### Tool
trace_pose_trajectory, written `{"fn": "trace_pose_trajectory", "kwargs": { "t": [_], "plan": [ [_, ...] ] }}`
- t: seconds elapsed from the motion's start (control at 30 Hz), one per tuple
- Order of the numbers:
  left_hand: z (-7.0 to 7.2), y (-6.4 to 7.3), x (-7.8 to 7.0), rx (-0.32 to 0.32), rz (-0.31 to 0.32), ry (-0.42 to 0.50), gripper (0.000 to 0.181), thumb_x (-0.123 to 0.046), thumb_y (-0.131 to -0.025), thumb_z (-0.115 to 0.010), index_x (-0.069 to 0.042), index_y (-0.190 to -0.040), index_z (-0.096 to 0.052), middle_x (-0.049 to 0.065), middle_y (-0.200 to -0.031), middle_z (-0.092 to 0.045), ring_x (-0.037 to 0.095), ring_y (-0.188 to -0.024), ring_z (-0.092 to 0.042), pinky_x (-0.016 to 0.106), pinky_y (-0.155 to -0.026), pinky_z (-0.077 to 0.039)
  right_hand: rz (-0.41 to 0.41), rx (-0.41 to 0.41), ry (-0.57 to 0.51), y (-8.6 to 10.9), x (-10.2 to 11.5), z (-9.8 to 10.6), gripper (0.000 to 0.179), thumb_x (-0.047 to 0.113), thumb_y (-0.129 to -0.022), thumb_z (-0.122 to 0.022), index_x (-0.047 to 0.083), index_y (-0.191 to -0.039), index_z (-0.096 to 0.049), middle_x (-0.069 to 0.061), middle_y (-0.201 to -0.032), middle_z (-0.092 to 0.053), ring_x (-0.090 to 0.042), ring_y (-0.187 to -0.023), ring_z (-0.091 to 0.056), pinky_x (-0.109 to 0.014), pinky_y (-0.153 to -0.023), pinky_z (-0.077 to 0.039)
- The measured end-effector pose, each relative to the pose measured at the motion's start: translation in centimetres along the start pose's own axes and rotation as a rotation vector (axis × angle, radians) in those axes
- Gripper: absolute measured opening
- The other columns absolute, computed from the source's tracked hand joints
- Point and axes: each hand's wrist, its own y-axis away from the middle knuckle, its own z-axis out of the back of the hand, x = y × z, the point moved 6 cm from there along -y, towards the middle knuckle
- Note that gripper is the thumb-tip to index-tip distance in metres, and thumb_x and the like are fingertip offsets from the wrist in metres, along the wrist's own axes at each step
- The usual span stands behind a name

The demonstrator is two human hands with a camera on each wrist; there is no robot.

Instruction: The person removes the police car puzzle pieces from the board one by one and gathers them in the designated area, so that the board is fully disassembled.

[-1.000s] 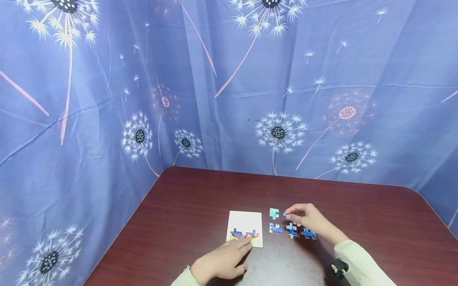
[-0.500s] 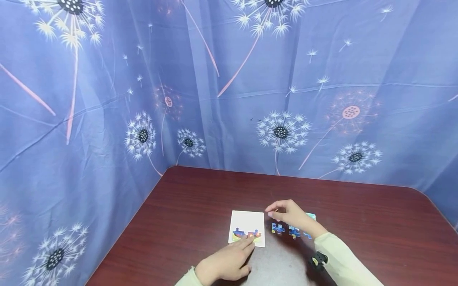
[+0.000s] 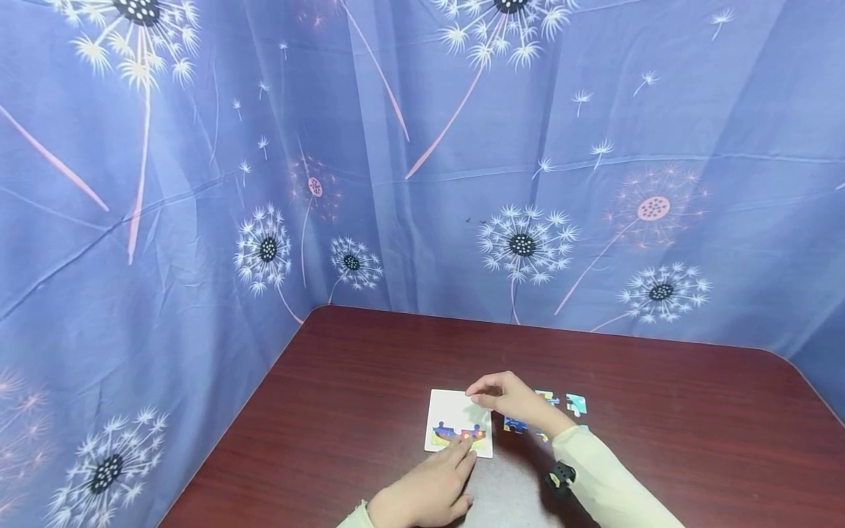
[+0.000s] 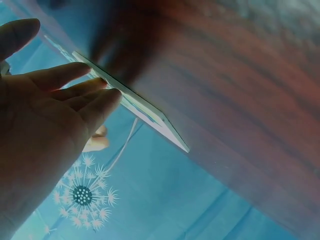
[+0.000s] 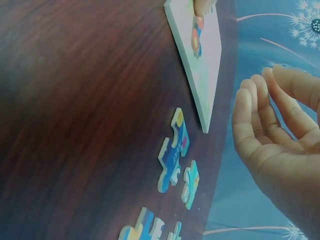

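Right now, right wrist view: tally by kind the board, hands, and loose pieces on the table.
Loose pieces: 4 (two cut off by the lower edge)
Board: 1
Hands: 2 (right hand; left hand, fingertip only)
Total: 7

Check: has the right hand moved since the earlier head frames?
Yes: the right hand has moved left, from beside the white board to overlapping its right edge.
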Motion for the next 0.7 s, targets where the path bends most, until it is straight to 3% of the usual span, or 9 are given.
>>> {"fn": "trace_pose_trajectory", "kwargs": {
  "t": [0.27, 0.47, 0.7],
  "plan": [
    [0.8, -0.2, -0.6, -0.097, -0.061, -0.063, 0.052, -0.033, -0.093, -0.057, 0.002, -0.131, -0.051, 0.016, -0.14, -0.048, 0.026, -0.135, -0.041, 0.031, -0.108, -0.036, 0.049, 0.065, -0.003, -0.5, -0.1, -1.2, 0.019, 0.008, -0.091, -0.063, -0.004, -0.105, -0.07, -0.017, -0.1, -0.07, -0.007, -0.073, -0.056, -0.021, -0.062, -0.047],
    [0.6, -0.5, -0.8, -0.1, -0.078, -0.097, 0.055, -0.035, -0.093, -0.056, 0.003, -0.132, -0.05, 0.016, -0.141, -0.047, 0.025, -0.135, -0.041, 0.03, -0.109, -0.035, 0.063, 0.142, -0.028, -1.0, -0.4, -2.9, 0.018, 0.005, -0.089, -0.065, -0.005, -0.104, -0.07, -0.015, -0.099, -0.071, -0.012, -0.084, -0.063, -0.022, -0.073, -0.051],
    [0.6, -0.4, -1.0, -0.079, -0.083, -0.104, 0.057, -0.036, -0.093, -0.056, 0.004, -0.134, -0.049, 0.016, -0.14, -0.049, 0.028, -0.134, -0.042, 0.031, -0.109, -0.035, 0.092, 0.194, -0.004, -1.8, -0.9, -4.4, 0.019, -0.001, -0.083, -0.068, -0.005, -0.101, -0.071, -0.01, -0.082, -0.069, -0.004, -0.069, -0.058, -0.02, -0.063, -0.051]
  ]
}}
